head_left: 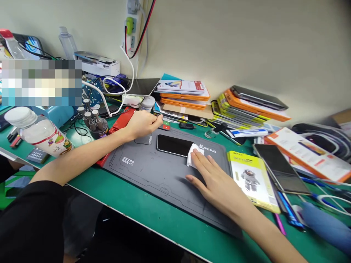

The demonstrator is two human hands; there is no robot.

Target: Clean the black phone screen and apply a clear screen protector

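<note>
A smartphone (175, 144) with a dark screen lies face up on a grey work mat (161, 177). My right hand (211, 175) reaches over the mat with its fingers stretched out. Its fingertips press a folded white tissue (192, 156) against the phone's right end, while the thumb stands apart. To the left, my left hand (143, 123) is closed, its fingers curled in; whether anything is inside is hidden. It is above the mat's back edge, beside a red tray-like piece (120, 122) and a small card with green and red squares (166, 126).
A plastic bottle (41, 131) and a screwdriver stand (94, 124) are at left. Stacked orange boxes (183, 96) line the wall. Right of the mat lie a yellow battery pack (252, 180), another phone (282, 168) and several tools. White cables (105, 98) loop behind my left hand.
</note>
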